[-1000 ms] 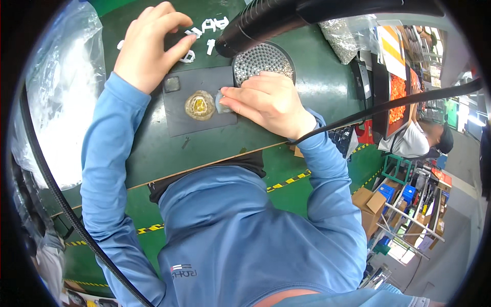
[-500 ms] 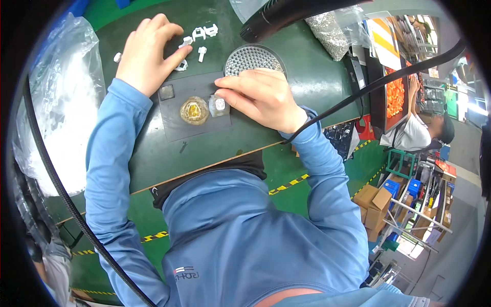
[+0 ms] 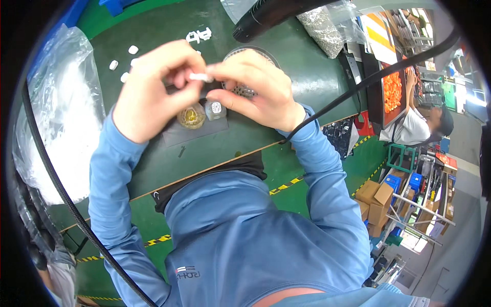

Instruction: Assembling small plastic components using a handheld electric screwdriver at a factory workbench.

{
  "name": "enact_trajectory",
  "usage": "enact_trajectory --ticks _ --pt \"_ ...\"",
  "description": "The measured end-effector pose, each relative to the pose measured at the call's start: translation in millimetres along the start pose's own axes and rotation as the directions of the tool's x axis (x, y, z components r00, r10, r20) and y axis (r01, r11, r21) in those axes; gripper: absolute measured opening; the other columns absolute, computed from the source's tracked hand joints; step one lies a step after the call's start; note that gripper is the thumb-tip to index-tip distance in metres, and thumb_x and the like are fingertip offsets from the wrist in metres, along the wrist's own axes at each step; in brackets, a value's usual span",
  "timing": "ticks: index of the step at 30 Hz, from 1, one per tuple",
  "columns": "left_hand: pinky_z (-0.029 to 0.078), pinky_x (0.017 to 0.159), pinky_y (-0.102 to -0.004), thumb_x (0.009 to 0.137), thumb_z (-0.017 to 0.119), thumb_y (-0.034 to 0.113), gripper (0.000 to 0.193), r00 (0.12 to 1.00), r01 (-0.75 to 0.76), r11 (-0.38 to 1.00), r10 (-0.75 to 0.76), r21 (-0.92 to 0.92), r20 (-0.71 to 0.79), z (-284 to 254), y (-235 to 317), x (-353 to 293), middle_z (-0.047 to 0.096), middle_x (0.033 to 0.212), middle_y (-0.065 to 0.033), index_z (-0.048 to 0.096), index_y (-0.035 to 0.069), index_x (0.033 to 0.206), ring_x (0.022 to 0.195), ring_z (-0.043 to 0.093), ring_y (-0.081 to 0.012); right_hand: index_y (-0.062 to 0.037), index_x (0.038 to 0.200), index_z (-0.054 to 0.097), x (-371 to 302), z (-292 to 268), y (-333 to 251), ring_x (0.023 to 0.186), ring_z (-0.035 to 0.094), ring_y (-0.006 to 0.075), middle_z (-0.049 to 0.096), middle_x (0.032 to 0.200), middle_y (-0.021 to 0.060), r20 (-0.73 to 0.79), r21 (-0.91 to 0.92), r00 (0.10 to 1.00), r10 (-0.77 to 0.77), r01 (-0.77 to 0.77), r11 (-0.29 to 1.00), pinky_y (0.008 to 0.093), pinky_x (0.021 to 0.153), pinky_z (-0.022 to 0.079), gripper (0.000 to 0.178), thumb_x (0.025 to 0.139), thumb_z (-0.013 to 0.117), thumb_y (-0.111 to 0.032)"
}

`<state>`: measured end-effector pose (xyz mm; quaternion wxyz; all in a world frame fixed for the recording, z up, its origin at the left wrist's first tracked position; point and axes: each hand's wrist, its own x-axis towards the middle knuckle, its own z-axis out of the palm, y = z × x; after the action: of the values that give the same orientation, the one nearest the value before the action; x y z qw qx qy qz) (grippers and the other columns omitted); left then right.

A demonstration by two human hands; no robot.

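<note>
One white piece (image 3: 201,77) between both hands (image 3: 153,92) (image 3: 261,89)

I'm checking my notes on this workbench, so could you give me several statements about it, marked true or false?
1. A small white part is between the left hand and the right hand. True.
2. The round amber-centred piece lies on a red mat. False: the mat is dark grey.
3. The pale block is right of the round piece. True.
4. The large bag of white contents lies on the person's right. False: the large bag is on the left.
</note>
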<state>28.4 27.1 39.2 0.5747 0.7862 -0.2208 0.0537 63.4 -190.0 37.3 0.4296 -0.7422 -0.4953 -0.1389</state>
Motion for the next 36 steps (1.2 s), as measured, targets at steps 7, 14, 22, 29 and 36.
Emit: enact_trajectory --ticks 7,14,22,29,36 --pt "0.037 0.058 -0.0236 0.083 0.068 -0.002 0.012 0.996 -0.012 0.999 0.007 -0.051 -0.085 11 9 -5 0.053 0.079 0.0016 0.065 0.001 0.094 0.066 0.043 -0.0072 -0.0036 0.101 0.069 -9 -8 -2 0.074 0.067 0.0274 0.069 0.087 0.0089 0.019 -0.101 0.998 -0.055 0.056 0.993 0.0370 0.064 0.054 0.031 0.074 0.083 -0.003" --pt "0.032 0.052 -0.0205 0.094 0.070 0.009 0.011 0.985 0.171 0.908 -0.154 -0.383 0.076 15 0 -6 0.055 0.069 0.0063 0.068 0.000 0.089 0.060 0.039 -0.0003 -0.0010 0.097 0.067 -8 -2 1 0.074 0.067 0.0234 0.069 0.090 0.0134 -0.023 0.046 0.994 -0.108 0.109 0.993 0.0308 0.064 0.055 0.037 0.068 0.089 0.005" --pt "0.040 0.059 -0.0206 0.093 0.073 0.014 0.017 0.979 0.184 0.960 -0.198 -0.212 -0.044 1 2 -3 0.062 0.074 0.0037 0.072 -0.003 0.094 0.067 0.050 -0.0018 -0.0073 0.106 0.074 -14 -13 3 0.058 0.054 0.0118 0.062 0.070 -0.0011 0.106 0.118 0.983 0.151 -0.164 0.979 0.0277 0.053 0.043 0.036 0.073 0.088 -0.012" --pt "0.039 0.066 -0.0203 0.098 0.065 0.016 0.017 0.946 0.257 0.955 -0.280 -0.150 -0.165 -28 -15 -4 0.061 0.085 0.0020 0.071 0.000 0.096 0.074 0.049 -0.0053 -0.0094 0.099 0.076 -23 -10 6 0.054 0.048 0.0119 0.059 0.063 -0.0052 0.308 0.057 0.931 0.196 -0.223 0.973 0.0292 0.053 0.040 0.028 0.077 0.085 -0.022" --pt "0.040 0.069 -0.0213 0.097 0.065 0.006 0.010 0.982 0.171 0.977 -0.180 -0.129 -0.064 -9 -11 -6 0.058 0.088 0.0000 0.068 -0.004 0.099 0.077 0.051 -0.0061 -0.0111 0.098 0.073 -23 -5 7 0.056 0.052 0.0132 0.060 0.063 -0.0052 0.296 -0.008 0.943 0.154 -0.158 0.987 0.0299 0.054 0.043 0.027 0.076 0.085 -0.023"
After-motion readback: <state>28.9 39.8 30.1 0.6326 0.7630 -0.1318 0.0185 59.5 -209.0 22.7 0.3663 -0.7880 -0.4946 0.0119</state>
